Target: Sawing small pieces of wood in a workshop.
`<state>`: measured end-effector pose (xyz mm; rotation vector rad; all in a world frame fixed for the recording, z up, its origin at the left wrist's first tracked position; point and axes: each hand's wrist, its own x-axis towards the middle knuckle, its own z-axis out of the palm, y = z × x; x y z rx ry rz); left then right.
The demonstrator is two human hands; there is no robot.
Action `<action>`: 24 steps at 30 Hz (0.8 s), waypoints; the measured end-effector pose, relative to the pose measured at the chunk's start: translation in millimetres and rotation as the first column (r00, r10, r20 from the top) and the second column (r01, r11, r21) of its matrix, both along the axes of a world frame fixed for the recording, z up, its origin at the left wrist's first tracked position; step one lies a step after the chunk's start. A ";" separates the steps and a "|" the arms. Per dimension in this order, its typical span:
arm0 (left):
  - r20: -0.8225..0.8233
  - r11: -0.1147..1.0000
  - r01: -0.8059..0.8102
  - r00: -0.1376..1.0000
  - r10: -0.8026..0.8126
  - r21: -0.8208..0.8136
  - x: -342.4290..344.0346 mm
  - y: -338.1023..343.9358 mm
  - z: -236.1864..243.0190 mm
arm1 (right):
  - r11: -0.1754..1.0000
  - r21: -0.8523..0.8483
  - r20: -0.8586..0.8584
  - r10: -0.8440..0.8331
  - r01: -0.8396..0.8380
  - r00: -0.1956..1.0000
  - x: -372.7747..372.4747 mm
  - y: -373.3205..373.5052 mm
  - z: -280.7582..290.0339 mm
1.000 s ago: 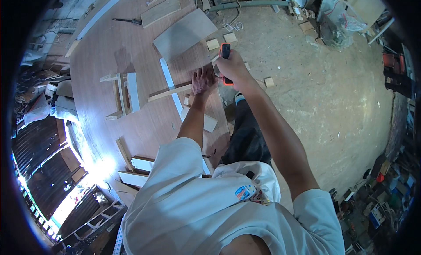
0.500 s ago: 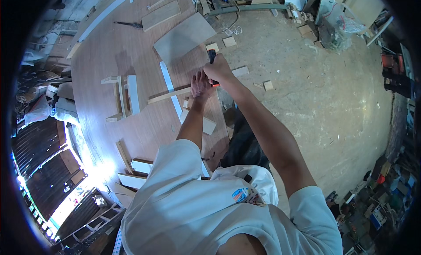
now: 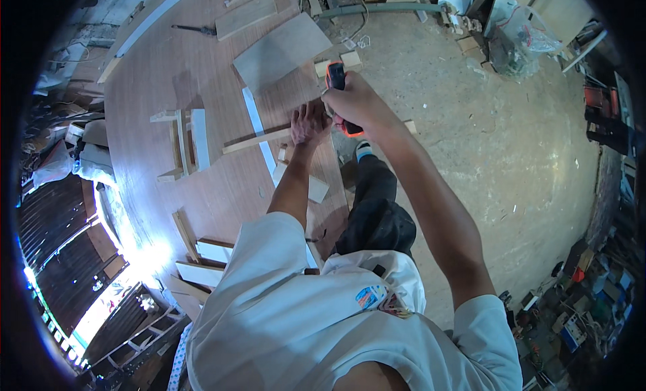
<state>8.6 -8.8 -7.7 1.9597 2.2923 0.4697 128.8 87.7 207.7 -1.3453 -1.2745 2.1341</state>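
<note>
My left hand presses down on a narrow wooden strip near the tabletop's right edge, its fingers curled over the wood. The strip lies crosswise on the brown table, over a long white strip. Just right of it, my right hand is closed around the black-and-orange handle of a hand saw. The saw's blade is hidden from this view. My right hand and forearm cover the strip's far end. Small wood pieces lie beside my left forearm.
A grey board lies farther up the table. To the left stands a small wooden frame with a white panel. Offcuts lie on the concrete floor. A clear plastic bag sits at the far right. My leg is beside the table.
My right hand has moved right and slightly toward me with the saw, and its handle has tilted. My left hand stays on the strip. More of my leg and shoe shows.
</note>
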 end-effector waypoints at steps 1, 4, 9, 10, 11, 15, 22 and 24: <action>-0.027 1.000 0.007 1.000 -0.007 0.004 -0.8 2.6 0.4 | 1.000 -0.008 0.035 0.029 -0.029 0.999 0.8 0.4 2.1; -0.049 1.000 0.013 0.999 -0.014 -0.015 -4.5 10.6 2.4 | 1.000 0.013 0.095 0.013 -0.014 0.995 -5.5 1.0 -10.6; -0.080 0.999 0.016 0.997 -0.014 0.031 -6.4 9.6 -6.9 | 0.995 0.007 0.175 -0.103 0.103 0.979 -31.5 3.9 -60.1; -0.064 1.000 0.004 0.998 -0.005 -0.015 -2.7 6.4 -6.8 | 0.994 -0.023 0.158 -0.098 0.102 0.983 -29.3 2.9 -64.4; -0.055 0.998 -0.008 0.998 0.005 -0.060 0.3 7.1 -4.9 | 0.994 -0.050 0.135 -0.094 0.101 0.986 -25.5 5.5 -58.7; -0.022 1.000 -0.016 1.000 0.016 -0.005 -1.8 6.3 -0.9 | 0.996 -0.086 0.042 -0.019 0.022 0.999 -8.2 16.1 -18.2; -0.076 1.000 0.010 0.997 -0.010 -0.001 -3.8 10.2 -5.9 | 0.985 -0.173 0.044 -0.009 0.016 0.999 -7.7 19.1 3.5; -0.064 1.000 -0.020 0.998 0.020 0.000 -5.2 4.1 -4.6 | 0.989 -0.146 0.055 0.015 -0.006 0.998 -3.7 10.9 23.6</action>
